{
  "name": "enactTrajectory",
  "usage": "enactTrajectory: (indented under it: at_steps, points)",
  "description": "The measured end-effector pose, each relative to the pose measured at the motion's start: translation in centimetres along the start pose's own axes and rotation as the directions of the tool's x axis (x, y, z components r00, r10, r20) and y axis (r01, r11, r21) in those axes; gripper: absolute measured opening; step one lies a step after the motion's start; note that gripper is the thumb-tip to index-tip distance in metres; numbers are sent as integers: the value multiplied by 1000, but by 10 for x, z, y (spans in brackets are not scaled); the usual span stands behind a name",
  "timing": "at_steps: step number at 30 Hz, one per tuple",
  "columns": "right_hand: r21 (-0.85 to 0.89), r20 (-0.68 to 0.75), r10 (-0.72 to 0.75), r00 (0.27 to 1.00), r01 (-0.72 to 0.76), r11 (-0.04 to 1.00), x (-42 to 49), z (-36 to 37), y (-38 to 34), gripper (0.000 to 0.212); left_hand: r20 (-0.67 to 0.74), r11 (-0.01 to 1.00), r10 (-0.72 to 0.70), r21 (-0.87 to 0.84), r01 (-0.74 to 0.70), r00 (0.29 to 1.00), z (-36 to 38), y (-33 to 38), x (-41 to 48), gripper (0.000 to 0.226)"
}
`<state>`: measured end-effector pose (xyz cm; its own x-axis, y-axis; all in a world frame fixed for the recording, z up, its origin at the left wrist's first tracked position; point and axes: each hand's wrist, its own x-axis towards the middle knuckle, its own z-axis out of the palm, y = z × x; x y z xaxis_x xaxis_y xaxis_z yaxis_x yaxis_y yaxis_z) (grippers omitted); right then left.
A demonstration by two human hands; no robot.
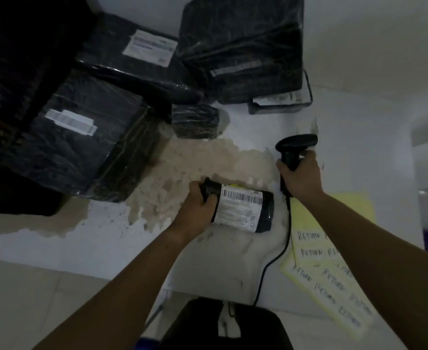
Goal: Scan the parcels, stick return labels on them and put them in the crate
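Print on the parcel (243, 210) label is too blurred to read, and my right forearm hides part of the return label sheets (313, 251). The parcel sits mid-table (207, 263), long axis left to right, label up. My left hand (199, 202) curls its fingers round the parcel's left end; my right hand (300, 176) wraps its fingers round the scanner (296, 145) handle.

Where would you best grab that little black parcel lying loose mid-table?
Probably by its right end, coming from the right and near side. The little black parcel is a low block lying flat. Its near and right sides are free, while bigger parcels crowd its left and back.
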<state>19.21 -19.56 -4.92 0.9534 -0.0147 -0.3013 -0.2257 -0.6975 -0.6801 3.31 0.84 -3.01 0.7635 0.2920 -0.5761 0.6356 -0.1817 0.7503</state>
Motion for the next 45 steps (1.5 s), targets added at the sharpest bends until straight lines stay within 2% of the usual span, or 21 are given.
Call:
enactTrajectory:
  at_steps: [2, 4, 7, 9, 12, 14, 17, 19, 20, 23, 25, 27, 32, 40, 45]
  points:
    - [-27, -21, -19, 1000, 18, 999, 6, 4, 10, 64, -58, 988, 70, 140, -62, 996, 4, -11, 3, 17]
    - [-27, -13, -14, 1000, 14, 1000, 9, 5, 15, 71, -79, 957, 133, 270, -108, 988, 6, -17, 3, 26]
    - [37, 17, 15, 1000, -16, 999, 7, -9, 17, 79, -108, 947, 147, 304, -108, 983, 9, -18, 1, 42]
    - [77, -1, 32, 999, -32, 997, -1, -35, 22, 69, -172, 949, 166, 296, -110, 971, 10, -19, -1, 50]
    - [12, -67, -63, 996, 64, 998, -21, -86, 51, 45, -250, 868, 404, 408, -282, 880, 17, -12, -14, 45]
    - [-89, -36, -157, 987, 153, 984, -39, -110, 82, 37, -184, 772, 560, 469, -429, 808, 38, -1, -32, 37]
    - [-238, 65, -261, 963, 269, 933, -64, -124, 130, 37, 129, 640, 657, 426, -640, 743, 100, 11, -65, 28]
    - [-315, 123, -342, 932, 364, 877, -78, -126, 151, 37, 296, 577, 641, 422, -699, 708, 148, 4, -82, 36]
    - [-328, 154, -387, 909, 417, 848, -83, -126, 156, 36, 313, 580, 610, 451, -679, 728, 169, -2, -87, 45]
    - [-295, 274, -518, 810, 583, 757, -94, -116, 161, 34, 194, 648, 439, 608, -459, 877, 203, -14, -88, 67]
    - [-251, 331, -534, 778, 618, 745, -95, -104, 162, 38, 127, 624, 380, 696, -356, 916, 211, -13, -85, 74]
    - [-217, 330, -527, 783, 606, 765, -94, -94, 167, 41, 110, 600, 337, 740, -304, 935, 214, -9, -79, 78]
    - [-243, 213, -511, 833, 552, 798, -83, -85, 183, 34, 108, 499, 297, 830, -250, 949, 219, 3, -64, 92]
    - [-232, 124, -498, 858, 513, 826, -89, -77, 179, 26, 167, 247, 151, 948, -200, 974, 220, 27, -51, 102]
    - [-325, 152, -514, 844, 534, 781, -92, -78, 172, 19, 165, 205, 80, 962, -178, 983, 220, 39, -47, 112]
